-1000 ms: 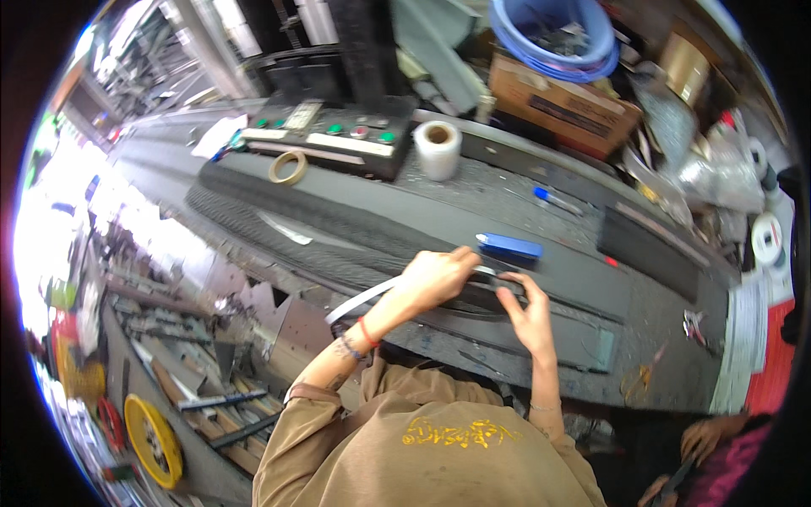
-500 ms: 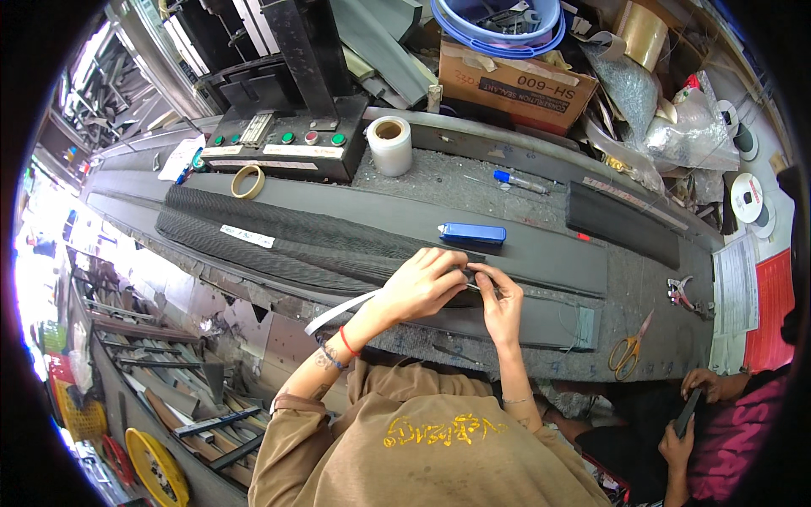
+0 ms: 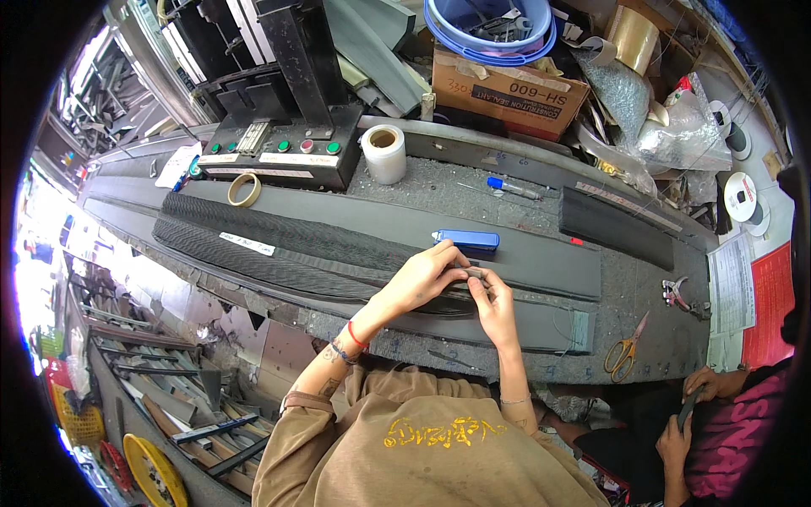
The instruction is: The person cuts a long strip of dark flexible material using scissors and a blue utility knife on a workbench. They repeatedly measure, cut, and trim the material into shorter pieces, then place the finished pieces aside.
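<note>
- Since a moment ago both hands have stayed close together over the long dark strip, working the same spot; the blue box cutter has not shifted.
- The left hand point(image 3: 427, 275) lies curled on top of the dark strip point(image 3: 338, 258), its grip closed around a small grey piece point(image 3: 475, 273) held against it.
- The right hand point(image 3: 492, 302) pinches the same piece from the near side, fingertips closed on it.
- The strip lies lengthwise along the counter point(image 3: 439, 182).
- The blue box cutter point(image 3: 467, 241) rests just beyond the hands.
- Orange-handled scissors point(image 3: 625, 351) lie well to the right.
- A white tape roll point(image 3: 384, 154) stands further back.
</note>
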Demonstrator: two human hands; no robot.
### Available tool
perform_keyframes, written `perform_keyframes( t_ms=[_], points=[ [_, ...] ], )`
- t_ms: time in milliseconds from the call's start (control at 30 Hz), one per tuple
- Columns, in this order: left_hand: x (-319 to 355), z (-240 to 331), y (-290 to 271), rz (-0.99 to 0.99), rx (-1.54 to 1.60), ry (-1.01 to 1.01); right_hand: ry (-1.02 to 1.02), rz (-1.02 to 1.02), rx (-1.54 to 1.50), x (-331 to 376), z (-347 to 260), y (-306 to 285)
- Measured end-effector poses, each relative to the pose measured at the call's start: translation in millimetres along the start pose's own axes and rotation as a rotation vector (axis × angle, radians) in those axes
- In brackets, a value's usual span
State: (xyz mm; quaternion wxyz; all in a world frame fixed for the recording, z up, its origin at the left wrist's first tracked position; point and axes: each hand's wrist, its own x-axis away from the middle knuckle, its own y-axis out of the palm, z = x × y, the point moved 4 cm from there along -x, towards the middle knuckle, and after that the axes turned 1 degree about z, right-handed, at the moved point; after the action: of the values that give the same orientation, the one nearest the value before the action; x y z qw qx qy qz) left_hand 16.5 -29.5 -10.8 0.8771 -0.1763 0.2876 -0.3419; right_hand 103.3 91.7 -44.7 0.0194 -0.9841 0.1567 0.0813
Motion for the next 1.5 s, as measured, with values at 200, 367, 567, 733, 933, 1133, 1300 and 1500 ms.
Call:
perform_keyframes(
  t_ms=[200,367,567,733,933,1133,1300,1500],
  points=[
    [-2.3,-1.1,0.3,0.011,-0.036,-0.004,0.117,0.059,0.154,0.5,3.4,-2.1],
    [-4.2,2.5,4.0,-0.028,-0.097,0.049,0.027,0.109,0.206,-0.5,-1.4,-0.8],
    [-2.1,4.8,6.1,-0.054,-0.141,0.066,0.034,0.114,0.037,-1.7,-2.4,2.5],
    [-0.1,12.9,11.4,-0.073,-0.376,0.262,0.196,0.192,-0.143,0.9,9.9,0.6],
    [0.8,-2.5,6.3,-0.128,-0.469,0.256,0.189,0.164,-0.103,-2.9,23.3,0.4],
    [30.2,-47.4,-79.0,-0.119,-0.649,0.090,0.158,0.178,0.078,-0.2,29.0,-7.8],
    [55.8,-77.4,-159.0,-0.175,-0.682,-0.039,0.124,0.159,0.254,-1.1,16.1,-8.9],
    [37.3,-93.2,-161.5,-0.333,-0.776,-0.151,0.001,0.165,0.353,-5.4,-3.1,0.4]
  ],
)
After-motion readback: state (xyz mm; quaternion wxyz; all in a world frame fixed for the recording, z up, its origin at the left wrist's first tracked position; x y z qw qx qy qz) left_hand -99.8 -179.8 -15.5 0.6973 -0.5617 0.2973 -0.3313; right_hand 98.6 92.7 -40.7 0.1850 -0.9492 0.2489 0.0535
